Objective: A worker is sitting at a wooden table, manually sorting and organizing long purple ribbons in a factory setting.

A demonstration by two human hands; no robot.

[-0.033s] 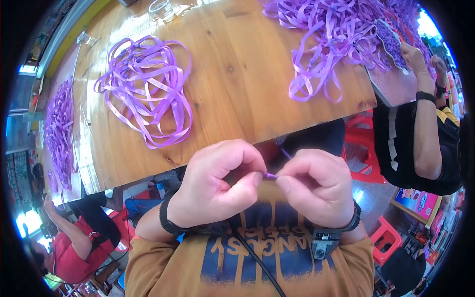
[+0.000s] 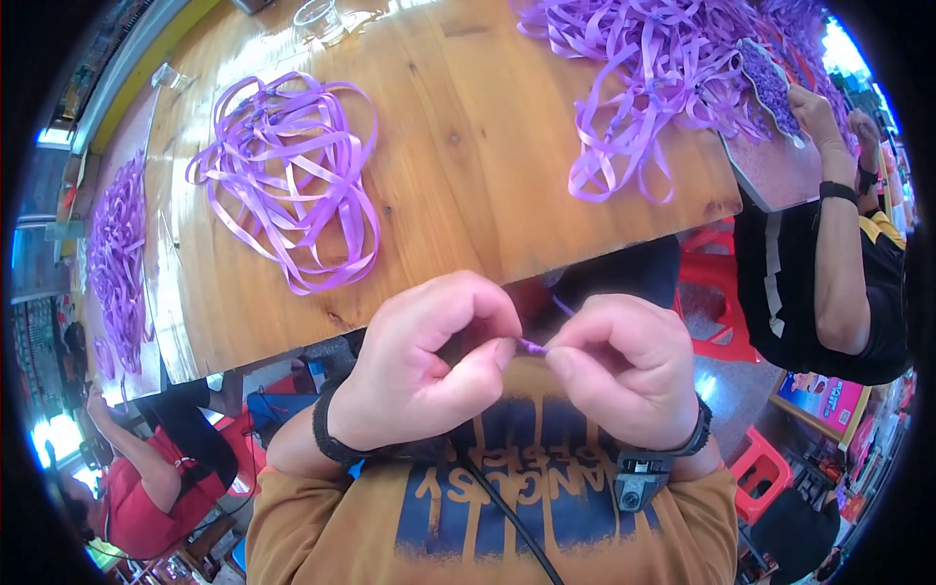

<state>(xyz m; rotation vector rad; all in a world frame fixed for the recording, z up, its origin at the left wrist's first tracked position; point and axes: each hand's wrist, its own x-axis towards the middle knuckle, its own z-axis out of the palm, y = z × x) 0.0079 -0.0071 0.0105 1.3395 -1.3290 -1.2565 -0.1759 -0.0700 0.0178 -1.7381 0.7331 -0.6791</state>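
Observation:
My left hand (image 2: 414, 361) and my right hand (image 2: 629, 366) are close together in front of my chest, just off the table's near edge. Thumb and forefinger of each are pinched on a short twisted bit of purple ribbon (image 2: 532, 346) stretched between them. Part of that ribbon is hidden by the fingers. Beyond my left hand, a loose bundle of purple ribbon loops (image 2: 255, 119) lies on the wooden table (image 2: 458, 185).
A big heap of purple ribbons (image 2: 673, 68) covers the far right, where a co-worker's hand (image 2: 817, 115) touches a beaded purple piece (image 2: 770, 88). More ribbons (image 2: 119, 253) lie at far left near another person's arm (image 2: 141, 453). A clear cup (image 2: 320, 19) stands at the back. Red stools (image 2: 762, 473) flank me.
My left hand has shifted very slightly to the left, showing a little more ribbon between the fingertips. Otherwise everything looks the same.

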